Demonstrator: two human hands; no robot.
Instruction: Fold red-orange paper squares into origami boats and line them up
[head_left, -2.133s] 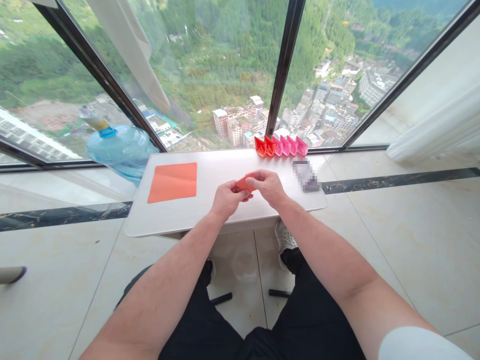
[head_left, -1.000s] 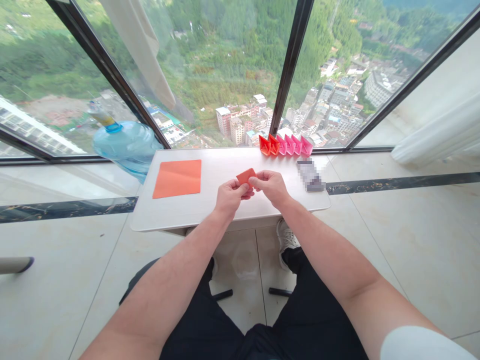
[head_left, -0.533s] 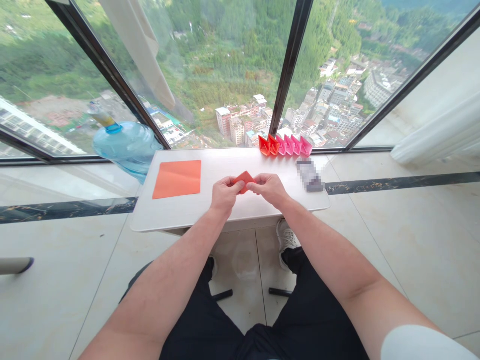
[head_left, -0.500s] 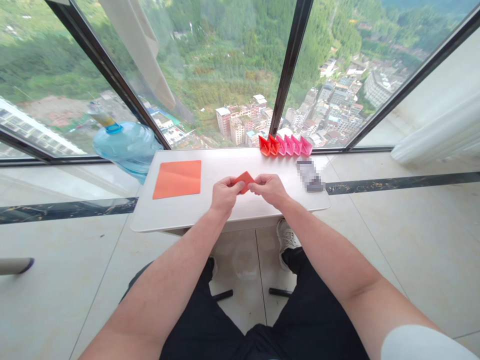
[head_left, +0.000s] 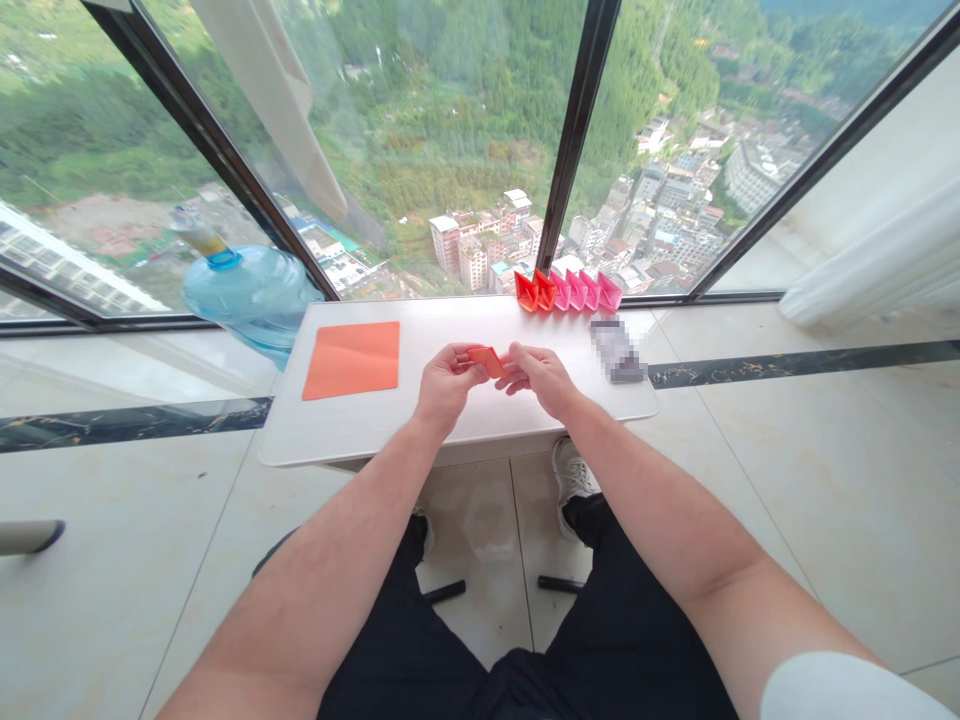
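Observation:
A small piece of folded orange paper point(head_left: 488, 360) is pinched between the thumb and fingers of my left hand point(head_left: 448, 382), above the front part of the white table. My right hand point(head_left: 541, 378) is just to the right of it, fingers apart and stretched toward the paper's right edge. Whether those fingertips touch the paper is hard to make out. Left of my hands, an orange paper sheet point(head_left: 351, 360) lies flat on the table. Along the back edge stands a row of several folded paper pieces, red ones point(head_left: 535, 291) at the left and pink ones point(head_left: 586, 291) at the right.
The white table point(head_left: 360, 425) stands against tall windows. On its right side lies a blurred, pixelated object point(head_left: 618, 350). A big blue water bottle point(head_left: 251, 297) is beyond the table's left end. My legs and shoes point(head_left: 574, 480) are below the front edge.
My right hand has let go of the folded paper and its fingers have spread. The paper has turned and is now in my left hand alone.

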